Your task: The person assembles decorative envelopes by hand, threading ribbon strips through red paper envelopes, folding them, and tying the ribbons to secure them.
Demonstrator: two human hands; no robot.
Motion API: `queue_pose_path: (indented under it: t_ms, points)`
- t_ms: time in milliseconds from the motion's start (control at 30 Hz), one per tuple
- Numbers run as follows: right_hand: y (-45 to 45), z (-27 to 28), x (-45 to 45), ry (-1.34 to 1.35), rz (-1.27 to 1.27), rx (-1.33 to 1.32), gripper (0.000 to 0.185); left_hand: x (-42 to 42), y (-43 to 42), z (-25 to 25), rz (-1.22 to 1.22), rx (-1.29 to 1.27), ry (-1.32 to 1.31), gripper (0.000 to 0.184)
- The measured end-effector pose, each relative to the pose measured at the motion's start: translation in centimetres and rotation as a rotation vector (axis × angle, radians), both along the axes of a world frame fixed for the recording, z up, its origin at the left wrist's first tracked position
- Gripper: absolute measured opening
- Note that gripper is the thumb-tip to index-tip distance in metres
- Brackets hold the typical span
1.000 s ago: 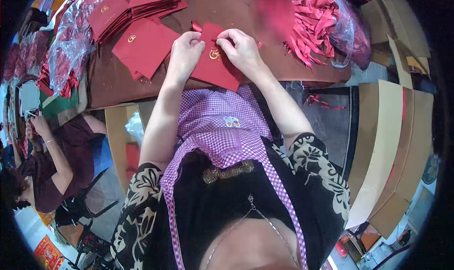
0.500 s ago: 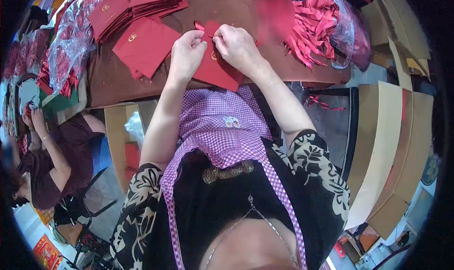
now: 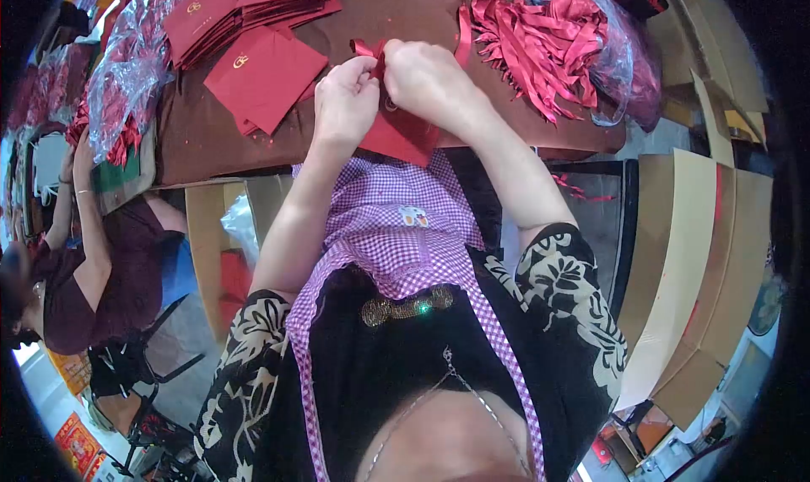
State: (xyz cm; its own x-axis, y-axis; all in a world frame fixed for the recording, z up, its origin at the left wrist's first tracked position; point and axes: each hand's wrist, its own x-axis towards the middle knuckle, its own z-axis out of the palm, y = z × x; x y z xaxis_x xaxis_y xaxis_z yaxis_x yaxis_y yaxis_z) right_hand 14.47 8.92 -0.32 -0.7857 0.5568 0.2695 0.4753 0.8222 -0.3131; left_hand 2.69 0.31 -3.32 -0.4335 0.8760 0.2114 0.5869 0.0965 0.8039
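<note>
A flat red packet (image 3: pixel 403 138) with a gold emblem lies at the table's front edge, partly under my hands. Red ribbon (image 3: pixel 364 48) loops up at its far end. My left hand (image 3: pixel 348 98) pinches this ribbon between thumb and fingers. Close beside it, my right hand (image 3: pixel 429 78) is closed on the ribbon too, its fingertips mostly hidden behind the knuckles. Whether the ribbon is knotted there I cannot tell.
Red packets (image 3: pixel 266 77) lie in stacks at the left. Loose red ribbons (image 3: pixel 548 43) are heaped at the right by a plastic bag (image 3: pixel 623 64). Cardboard boxes (image 3: pixel 666 271) stand at the right. Another person (image 3: pixel 105 271) sits at the left.
My right hand has turned and drawn closer to my left, its back now more towards me. A strand of ribbon now shows upright right of my hands. The other person's arms have reached further up.
</note>
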Motion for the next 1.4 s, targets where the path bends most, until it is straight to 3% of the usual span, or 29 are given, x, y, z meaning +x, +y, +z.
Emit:
queue_pose_path:
  t_ms: [67,200,267,567,667,767,867,967,1033,1100,1167,1300,1400]
  points:
    - [1.4,-0.7,0.1,0.093,-0.053,-0.340,0.018,0.2,-0.4,0.1,0.028,0.031,-0.060,0.023]
    - [1.9,-0.5,0.5,0.126,-0.043,-0.505,0.019,0.1,-0.5,-0.5,0.018,0.058,-0.065,0.024]
    - [1.8,-0.5,0.7,0.128,-0.025,-0.454,0.018,0.0,-0.6,-0.2,0.018,0.021,-0.251,0.025]
    - [1.1,-0.3,0.6,0.115,-0.036,-0.392,0.018,-0.4,-0.6,-0.7,-0.001,-0.011,-0.382,0.025]
    - [0.5,0.1,0.4,0.015,-0.041,-0.315,0.018,0.0,-0.6,-0.9,0.033,0.032,-0.273,0.023]
    - [-1.4,0.7,0.4,-0.012,0.009,-0.087,0.016,0.7,-0.7,0.6,0.033,-0.047,-0.182,0.023]
    - [-2.1,0.6,0.1,-0.107,0.060,0.136,0.012,0.7,-0.6,-0.2,0.008,0.033,-0.120,0.024]
    - [-1.3,0.3,0.6,0.032,0.087,0.032,0.011,0.6,-0.9,0.3,0.000,0.013,-0.173,0.024]
    - [-0.6,0.3,1.2,0.045,0.062,-0.036,0.012,-0.1,-0.8,-0.1,-0.071,0.053,-0.321,0.023]
    - [0.2,-0.6,1.8,0.252,0.071,-0.180,0.012,-0.8,-0.9,0.1,-0.123,0.017,-0.456,0.024]
    - [0.0,-0.8,2.1,0.250,0.038,-0.228,0.011,-1.5,-0.8,0.5,-0.277,-0.115,-0.680,0.028]
    - [-0.6,-2.2,2.3,0.349,0.021,-0.287,0.011,-1.4,-0.4,-1.0,-0.260,-0.066,-0.483,0.027]
    - [-1.1,-2.3,2.2,0.381,0.019,-0.289,0.012,-1.5,-0.1,-2.1,-0.236,-0.064,-0.493,0.024]
